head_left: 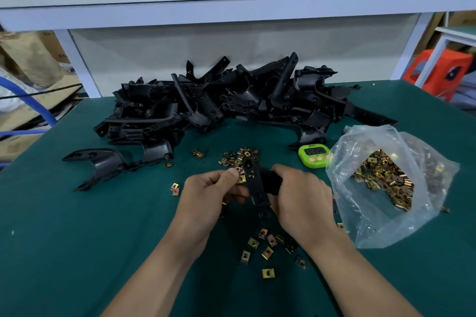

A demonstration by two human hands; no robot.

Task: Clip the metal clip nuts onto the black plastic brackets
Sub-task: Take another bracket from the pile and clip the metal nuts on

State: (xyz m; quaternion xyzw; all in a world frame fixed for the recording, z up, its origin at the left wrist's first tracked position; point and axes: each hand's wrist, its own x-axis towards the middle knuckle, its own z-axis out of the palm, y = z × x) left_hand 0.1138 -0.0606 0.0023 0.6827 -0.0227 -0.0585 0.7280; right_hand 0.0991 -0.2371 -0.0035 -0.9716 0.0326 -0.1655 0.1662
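Far left on the green worktop [77, 239] we've got one lone black bracket [103, 162] lying flat, with the big bracket pile [219, 100] heaped behind it. Our left hand [206, 195] has its fingers [230, 175] pinching a gold clip nut [241, 179] right against the edge of the held bracket [253, 183], which sits upright-ish between both hands. Our right hand [301, 195] wraps closed around that bracket's other side. Loose clip nuts [265, 247] are scattered below the hands (more beyond them too). Further right sits a green timer [314, 156], then the plastic bag [381, 188] full of clips.
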